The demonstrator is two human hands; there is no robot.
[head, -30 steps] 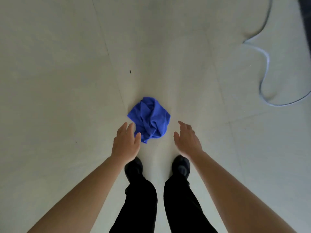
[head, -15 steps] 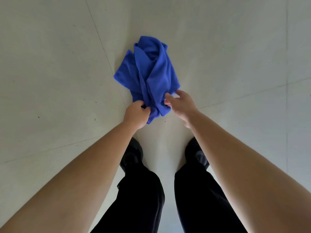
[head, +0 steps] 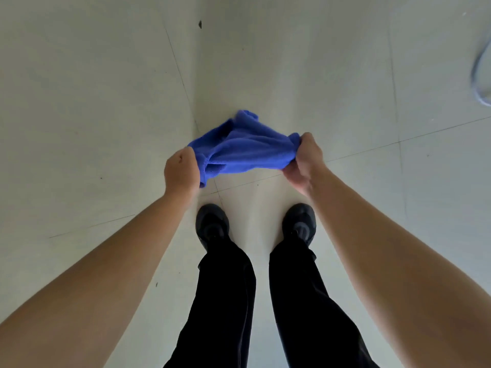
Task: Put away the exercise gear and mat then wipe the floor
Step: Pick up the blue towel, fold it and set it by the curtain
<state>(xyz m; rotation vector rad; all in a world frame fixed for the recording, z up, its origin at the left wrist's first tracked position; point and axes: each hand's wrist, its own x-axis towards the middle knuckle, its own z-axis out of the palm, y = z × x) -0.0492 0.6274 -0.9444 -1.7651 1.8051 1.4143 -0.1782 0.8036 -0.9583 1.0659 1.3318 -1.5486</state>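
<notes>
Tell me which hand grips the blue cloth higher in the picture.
The right hand: it pinches the blue cloth at its far corner, while the left hand sits lower, fist closed over the other end.

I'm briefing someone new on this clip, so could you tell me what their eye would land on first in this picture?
First, the bright blue cloth, stretched mid-frame between the left hand and the right hand, each gripping one end above the pale floor. Next, the black shoes and black trousers just below, toes pointing up the frame. Last, a grey cable curls in at the right edge.
</notes>
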